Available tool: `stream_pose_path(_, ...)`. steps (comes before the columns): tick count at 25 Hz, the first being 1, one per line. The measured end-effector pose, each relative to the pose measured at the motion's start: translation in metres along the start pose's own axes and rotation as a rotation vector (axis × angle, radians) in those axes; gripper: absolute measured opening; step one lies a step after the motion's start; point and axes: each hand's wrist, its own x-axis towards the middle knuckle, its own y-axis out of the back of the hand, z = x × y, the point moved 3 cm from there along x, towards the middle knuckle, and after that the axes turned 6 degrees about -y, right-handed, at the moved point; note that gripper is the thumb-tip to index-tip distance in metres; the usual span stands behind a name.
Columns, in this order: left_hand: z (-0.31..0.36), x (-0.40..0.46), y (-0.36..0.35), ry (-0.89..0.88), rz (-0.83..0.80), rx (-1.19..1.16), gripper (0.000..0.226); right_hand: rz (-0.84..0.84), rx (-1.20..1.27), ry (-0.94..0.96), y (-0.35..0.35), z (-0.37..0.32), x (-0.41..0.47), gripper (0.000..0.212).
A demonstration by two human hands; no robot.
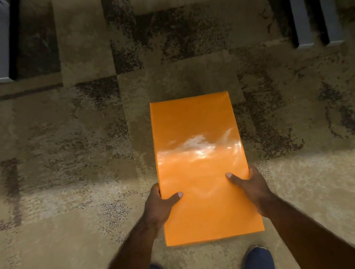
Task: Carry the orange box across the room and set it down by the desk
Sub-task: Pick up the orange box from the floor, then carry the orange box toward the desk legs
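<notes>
The orange box (198, 145) is a long, glossy rectangle held flat in front of me above the carpet, its long side pointing away from me. My left hand (162, 204) grips its left edge near the near end, thumb on top. My right hand (250, 189) grips the right edge the same way, thumb lying on the top face. The fingers of both hands are hidden under the box. No desk top is visible.
Patterned tan and dark brown carpet (72, 148) covers the floor. Grey furniture legs or panels stand at the far left (0, 44) and far right (304, 4). My two blue shoes (258, 263) show at the bottom edge.
</notes>
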Motion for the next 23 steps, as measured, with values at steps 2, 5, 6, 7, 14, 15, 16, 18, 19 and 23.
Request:
stream_pose_path(2, 0.01, -0.013, 0.016, -0.046, -0.011, 0.03, 0.087, -0.008, 0.011, -0.014, -0.004, -0.003, -0.021, 0.056)
stream_pose_path(5, 0.028, -0.034, 0.045, -0.064, -0.012, 0.034, 0.087, -0.026, 0.042, -0.017, -0.017, -0.016, -0.058, 0.052)
stream_pose_path(6, 0.035, -0.041, 0.056, -0.063, -0.009, 0.021, 0.078, -0.028, 0.055, -0.014, -0.022, -0.022, -0.069, 0.053)
stream_pose_path(7, 0.041, -0.047, 0.066, -0.06, -0.009, 0.009, 0.07, -0.021, 0.054, -0.015, -0.028, -0.029, -0.08, 0.054)
stream_pose_path(14, 0.094, -0.072, 0.154, -0.071, -0.01, -0.069, 0.074, -0.034, 0.046, 0.028, -0.08, -0.107, -0.136, 0.043)
stream_pose_path(15, 0.104, -0.07, 0.165, -0.079, -0.004, -0.079, 0.071, -0.037, 0.044, 0.039, -0.089, -0.122, -0.139, 0.044)
stream_pose_path(16, 0.113, -0.067, 0.175, -0.09, -0.007, -0.099, 0.068, -0.039, 0.03, 0.051, -0.098, -0.136, -0.139, 0.047)
stream_pose_path(18, 0.131, -0.054, 0.193, -0.103, -0.009, -0.123, 0.061, -0.034, 0.016, 0.058, -0.114, -0.161, -0.131, 0.048)
stream_pose_path(19, 0.139, -0.046, 0.201, -0.113, -0.004, -0.124, 0.058, -0.031, 0.012, 0.069, -0.122, -0.173, -0.124, 0.045)
stream_pose_path(23, 0.169, 0.009, 0.227, -0.192, 0.048, -0.108, 0.06, -0.012, -0.098, 0.162, -0.162, -0.218, -0.081, 0.07)
